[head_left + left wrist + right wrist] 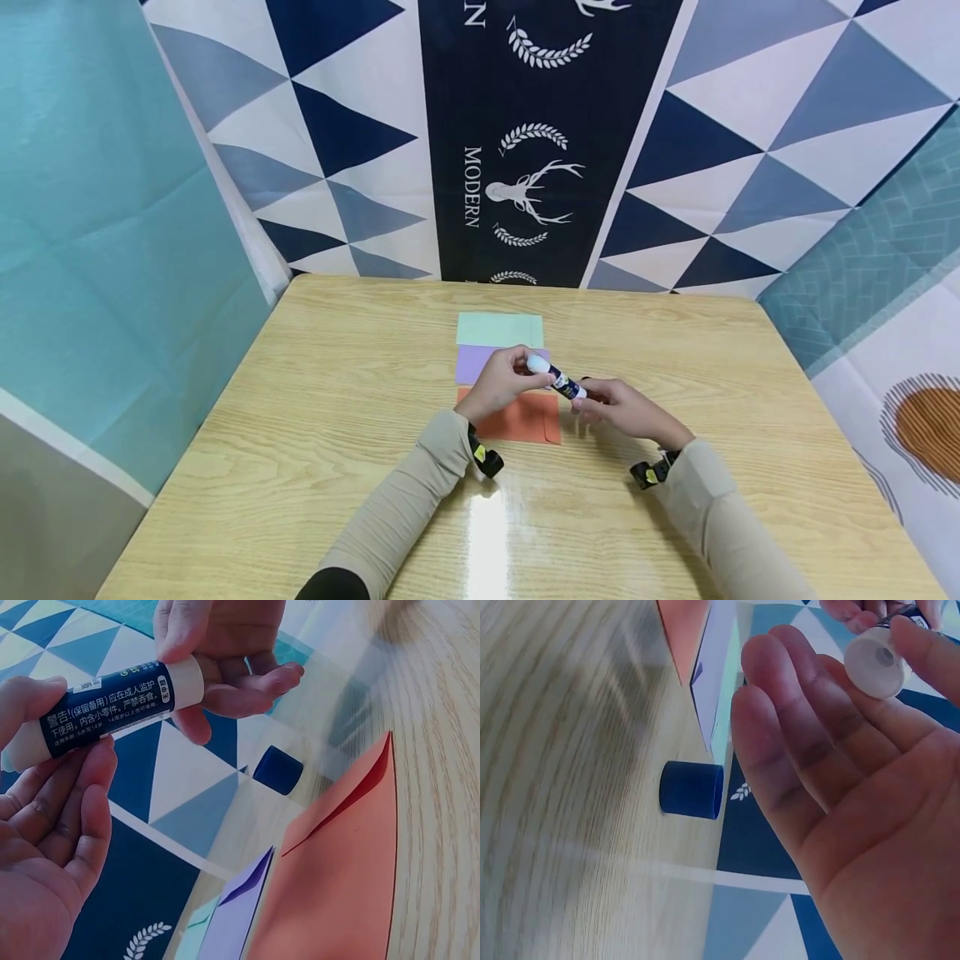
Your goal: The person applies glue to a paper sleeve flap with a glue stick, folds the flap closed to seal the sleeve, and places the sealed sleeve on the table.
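Note:
A glue stick (pixel 567 383) with a dark blue label and white ends is held between both hands above the envelopes. My left hand (pixel 497 385) grips it near its upper, pale end. At the other end, the thumb and a finger of my right hand (pixel 628 408) pinch the white base (pixel 874 666); the other fingers are loosely extended. A blue cap (pixel 278 770) lies on its side on the table, near the right hand. Below the hands is an orange envelope (pixel 521 421), with a purple envelope (pixel 472 365) beyond it, partly covered by the left hand.
A mint green envelope (pixel 498 329) lies farthest back in the row. The wooden table (pixel 337 400) ends at a patterned cloth (pixel 360 150) behind and a teal cloth (pixel 112 208) on the left.

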